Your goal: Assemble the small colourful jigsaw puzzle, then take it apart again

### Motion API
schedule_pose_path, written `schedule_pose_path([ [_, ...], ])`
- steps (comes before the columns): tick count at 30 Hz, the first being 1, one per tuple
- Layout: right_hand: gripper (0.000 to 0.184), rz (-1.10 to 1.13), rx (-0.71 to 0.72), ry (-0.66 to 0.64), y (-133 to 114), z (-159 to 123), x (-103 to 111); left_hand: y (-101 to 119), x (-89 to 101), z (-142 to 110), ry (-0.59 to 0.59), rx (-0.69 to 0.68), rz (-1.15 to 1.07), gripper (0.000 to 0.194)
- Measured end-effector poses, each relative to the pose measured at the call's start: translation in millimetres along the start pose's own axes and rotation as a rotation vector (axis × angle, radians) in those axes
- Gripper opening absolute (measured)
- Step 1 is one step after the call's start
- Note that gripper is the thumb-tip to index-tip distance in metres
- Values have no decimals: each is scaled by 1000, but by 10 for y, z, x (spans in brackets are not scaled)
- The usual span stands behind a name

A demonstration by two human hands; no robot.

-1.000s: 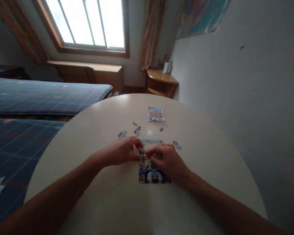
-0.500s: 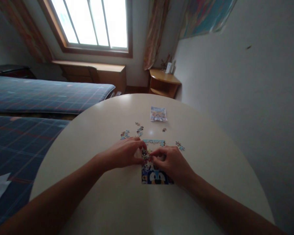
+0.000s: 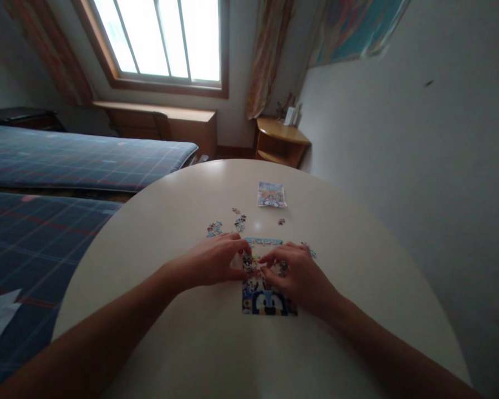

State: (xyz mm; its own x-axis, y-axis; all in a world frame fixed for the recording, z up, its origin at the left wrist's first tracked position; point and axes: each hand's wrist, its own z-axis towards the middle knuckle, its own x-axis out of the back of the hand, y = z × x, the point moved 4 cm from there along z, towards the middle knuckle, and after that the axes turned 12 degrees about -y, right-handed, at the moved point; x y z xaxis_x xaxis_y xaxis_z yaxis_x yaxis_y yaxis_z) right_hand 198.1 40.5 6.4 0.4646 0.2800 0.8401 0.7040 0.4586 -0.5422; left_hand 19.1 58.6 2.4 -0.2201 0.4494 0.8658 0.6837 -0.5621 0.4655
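A partly assembled jigsaw puzzle (image 3: 269, 303) lies flat on the round table, a blue cartoon dog's face along its near edge. A light blue strip of joined pieces (image 3: 266, 241) forms its far edge. My left hand (image 3: 216, 259) grips the puzzle's left side, thumb and forefinger curved at the border. Over the middle of the puzzle is my right hand (image 3: 295, 271), its thumb and forefinger close together around what looks like a small puzzle piece (image 3: 263, 265). The right hand covers much of the puzzle's right side.
Loose pieces lie beyond my hands: a left cluster (image 3: 214, 228), a middle group (image 3: 240, 223), a small bit (image 3: 281, 221) and a right cluster (image 3: 310, 250). A printed packet (image 3: 271, 195) rests farther back on the cream table (image 3: 183, 343). A plaid mattress (image 3: 87, 160) stands left.
My right hand has shifted slightly right, its thumb and forefinger a little less tightly pinched. My left hand stays at the puzzle's left edge. The whole view has moved slightly.
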Motion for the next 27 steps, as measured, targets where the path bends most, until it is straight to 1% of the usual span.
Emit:
schedule_pose_path([
  [3, 11, -57, 48, -13, 5, -9, -39, 12, 8, -5, -4, -5, -3, 36],
  [7, 6, -113, 64, -24, 18, 4, -115, 26, 27, -13, -7, 16, 3, 39],
  [12, 3, -178, 69, -45, 7, 1, -120, 24, 21, -7, -12, 17, -4, 39],
  [16, 6, -281, 150, -58, -61, -21, -115, 11, 6, -1, -1, 2, 0, 40],
  [18, 7, -278, 192, -51, -80, -29, -94, -18, 17, -1, -3, -8, 0, 39],
  [20, 7, -241, 202, -5, -55, -32, -21, -90, 63, -7, 11, 9, 14, 35],
  [22, 8, -211, 164, 80, 39, -28, 111, -216, 153, -26, 67, 80, 58, 28],
  [24, 9, -199, 90, 158, 206, -21, 273, -379, 254, -63, 118, 188, 121, 24],
  [25, 10, -198, 57, 188, 308, -18, 357, -469, 298, -87, 131, 253, 140, 26],
  [27, 15, -176, -18, 202, 539, -11, 504, -630, 353, -133, 116, 346, 154, 29],
])
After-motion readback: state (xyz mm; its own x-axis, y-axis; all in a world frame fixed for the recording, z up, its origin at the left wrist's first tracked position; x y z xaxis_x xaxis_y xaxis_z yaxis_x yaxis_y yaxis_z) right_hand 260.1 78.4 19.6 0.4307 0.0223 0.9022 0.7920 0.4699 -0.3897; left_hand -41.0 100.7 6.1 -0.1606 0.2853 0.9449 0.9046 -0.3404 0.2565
